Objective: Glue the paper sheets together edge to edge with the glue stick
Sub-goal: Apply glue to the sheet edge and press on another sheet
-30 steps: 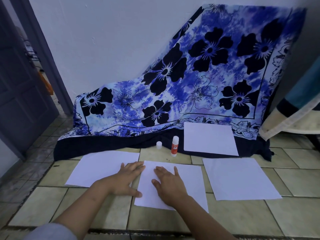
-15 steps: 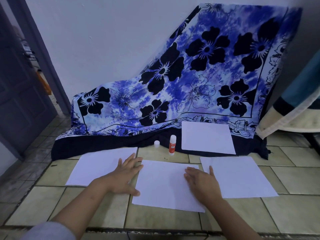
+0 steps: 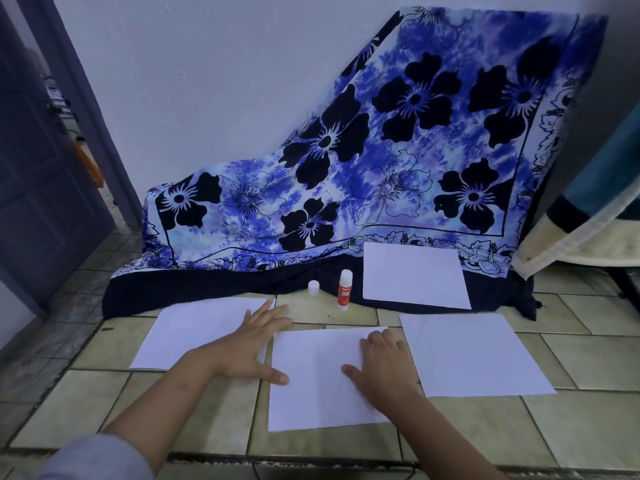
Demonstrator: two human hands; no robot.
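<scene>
Pressing left sheet [image 3: 194, 330] to middle sheet [image 3: 311, 389] with left hand [image 3: 249, 348], fingers spread; steadying with right hand [image 3: 381, 367], fingers loosely bent. Next, likely: fetch uncapped glue stick [image 3: 344, 291] for right sheet [image 3: 474, 355].

The left hand [image 3: 252, 348] lies over the right edge of the left sheet [image 3: 197, 334], so whether that edge meets the middle sheet [image 3: 311, 386] cannot be told. The right hand [image 3: 381, 365] covers part of the middle sheet's right side. The top line on the glue stick [image 3: 345, 291] label, perhaps a brand name, is too small to read. The flowered cloth [image 3: 381, 168] hides whatever it drapes. The door [image 3: 34, 185], striped bedding [image 3: 588, 230] and grey sleeve [image 3: 97, 459] are cut off by the picture's edges.
</scene>
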